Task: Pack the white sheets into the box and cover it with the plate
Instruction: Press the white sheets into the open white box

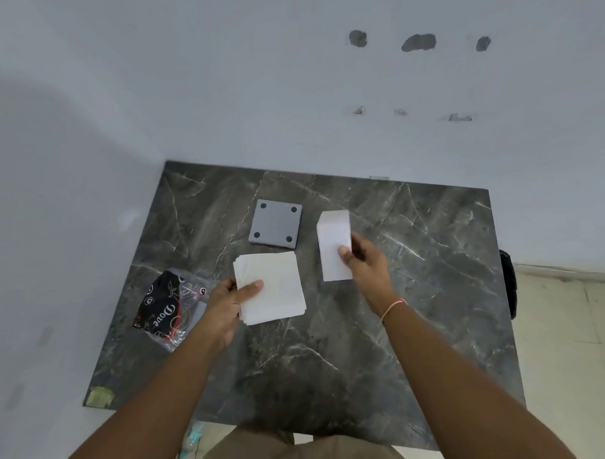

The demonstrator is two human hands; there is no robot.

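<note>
The sheets (pixel 270 288) form a white square stack, held just above or on the table (pixel 416 294); contact with the table cannot be determined. The left hand (pixel 228 300) grips the stack at its left edge, thumb on top, fingers underneath. The box (pixel 335 243) is white and stands right of the sheets, apart from them. The right hand (pixel 364 261) clasps the box at its right side, thumb on the near face. The plate (pixel 275 228), a grey square with four dark corner dots, lies flat beyond the sheets and left of the box, touching neither. A black printed packet (pixel 160 308) lies left of the sheets, beside the left hand.
</note>
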